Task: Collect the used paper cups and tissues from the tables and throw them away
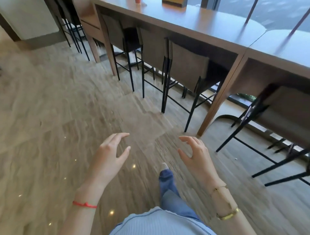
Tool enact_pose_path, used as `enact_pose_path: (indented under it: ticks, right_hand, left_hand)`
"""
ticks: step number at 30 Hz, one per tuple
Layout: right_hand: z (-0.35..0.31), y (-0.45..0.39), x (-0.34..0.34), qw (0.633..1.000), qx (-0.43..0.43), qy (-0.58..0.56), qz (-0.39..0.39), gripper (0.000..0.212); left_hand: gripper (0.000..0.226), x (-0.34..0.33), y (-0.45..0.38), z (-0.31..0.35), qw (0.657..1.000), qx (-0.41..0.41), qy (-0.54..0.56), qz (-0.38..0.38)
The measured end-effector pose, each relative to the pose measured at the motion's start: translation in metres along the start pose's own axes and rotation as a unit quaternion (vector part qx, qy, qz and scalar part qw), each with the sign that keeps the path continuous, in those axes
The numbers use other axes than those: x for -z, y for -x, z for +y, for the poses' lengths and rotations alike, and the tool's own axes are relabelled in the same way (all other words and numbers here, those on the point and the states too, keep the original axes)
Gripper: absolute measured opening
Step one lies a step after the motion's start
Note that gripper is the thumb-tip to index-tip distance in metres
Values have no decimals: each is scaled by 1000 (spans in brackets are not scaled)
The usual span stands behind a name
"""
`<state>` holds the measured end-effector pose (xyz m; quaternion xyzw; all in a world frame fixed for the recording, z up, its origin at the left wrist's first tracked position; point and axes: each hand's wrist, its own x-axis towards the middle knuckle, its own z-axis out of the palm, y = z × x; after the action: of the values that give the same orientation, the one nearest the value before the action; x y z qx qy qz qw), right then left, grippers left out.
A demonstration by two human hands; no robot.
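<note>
Over the wood-look floor (67, 104), both grips hang empty: the left hand (109, 156) and the right hand (195, 156) each have loosely spread fingers and hold nothing. At the far end of the long bench (201, 21) stands a small orange object (138, 1), possibly a paper cup, cropped by the frame; no tissues show. If it is a cup, I judge it light and easily crushed, best taken round its wall with gentle pressure. No brand or writing can be read.
</note>
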<state>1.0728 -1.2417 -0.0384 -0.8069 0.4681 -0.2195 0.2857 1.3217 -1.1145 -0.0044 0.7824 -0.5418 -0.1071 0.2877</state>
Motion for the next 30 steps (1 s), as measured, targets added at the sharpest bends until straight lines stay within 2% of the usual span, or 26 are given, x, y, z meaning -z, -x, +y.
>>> enact_pose_path:
  ticks: [14,22,30]
  right_hand:
    - [21,-387,1,997,59,28,-34,35]
    - [14,-553,-33,992,85,31,-83,39]
    - [-4,-740,-81,994,97,31,-48,37]
  left_hand:
    - [34,-24,-333,-37,997,56,11,52]
    - [35,-25,-474,-87,991,104,5,88]
    - [34,-22,-661,-156,991,90,6,99]
